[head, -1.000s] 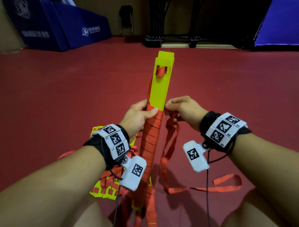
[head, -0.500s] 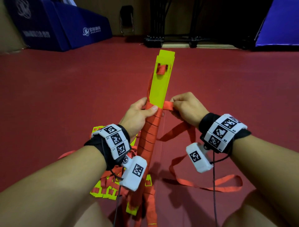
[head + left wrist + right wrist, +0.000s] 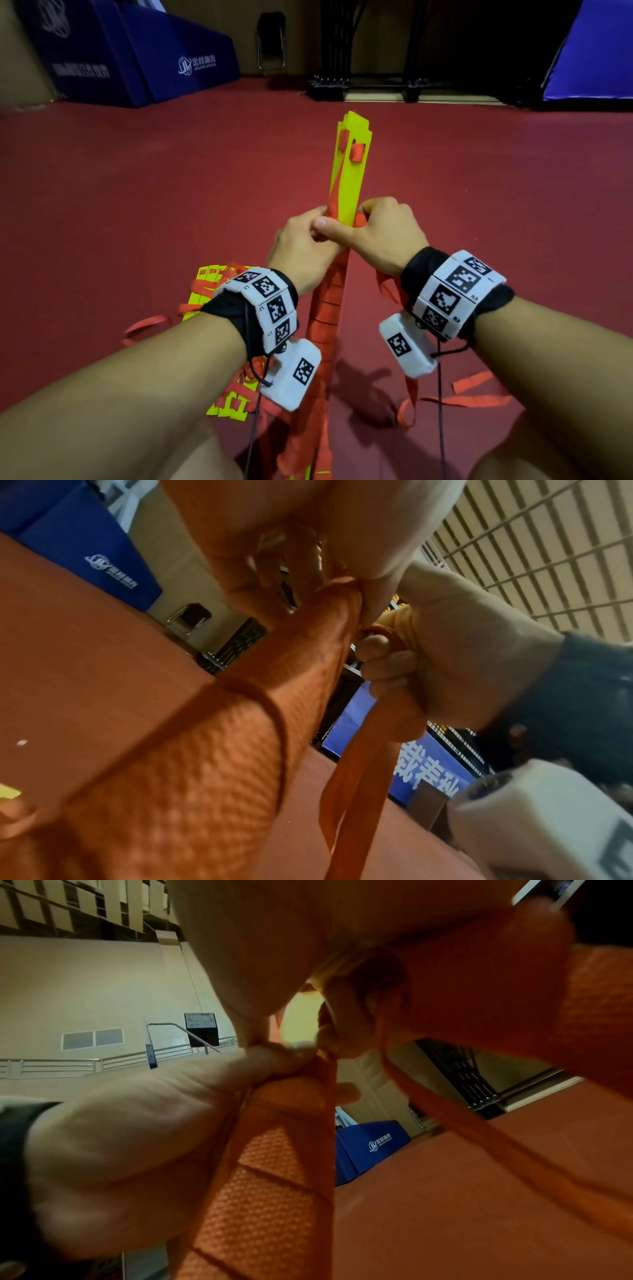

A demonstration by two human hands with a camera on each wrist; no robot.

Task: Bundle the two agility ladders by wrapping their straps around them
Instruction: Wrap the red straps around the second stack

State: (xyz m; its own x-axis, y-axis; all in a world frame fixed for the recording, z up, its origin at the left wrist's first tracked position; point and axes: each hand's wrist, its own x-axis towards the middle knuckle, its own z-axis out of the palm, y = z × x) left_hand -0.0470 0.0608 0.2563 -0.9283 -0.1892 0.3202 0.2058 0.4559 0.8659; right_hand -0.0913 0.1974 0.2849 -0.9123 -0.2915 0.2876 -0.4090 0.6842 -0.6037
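A stack of yellow ladder rungs (image 3: 349, 178) points away from me, its near half bound in turns of orange-red strap (image 3: 325, 308). My left hand (image 3: 308, 236) grips this bundle where the wrapping ends, thumb across the front. My right hand (image 3: 376, 219) presses against it from the right and pinches the strap at the bundle's edge. In the left wrist view the right hand's fingers (image 3: 383, 664) curl round the strap (image 3: 359, 750), which hangs down from them. The right wrist view shows the left hand (image 3: 137, 1137) round the wrapped bundle (image 3: 267, 1177). The second ladder (image 3: 205, 291) lies loose on the floor at the left.
The loose strap tail (image 3: 462, 399) trails over the red floor (image 3: 137, 205) at the right. Blue padded blocks (image 3: 137, 61) stand at the back left and a blue panel (image 3: 592, 51) at the back right. A dark rack base (image 3: 366, 89) sits at the far middle.
My right hand has come in from the right until it touches the left hand, drawing the strap tight against the bundle. The hanging loop has shortened. The yellow end has turned slightly.
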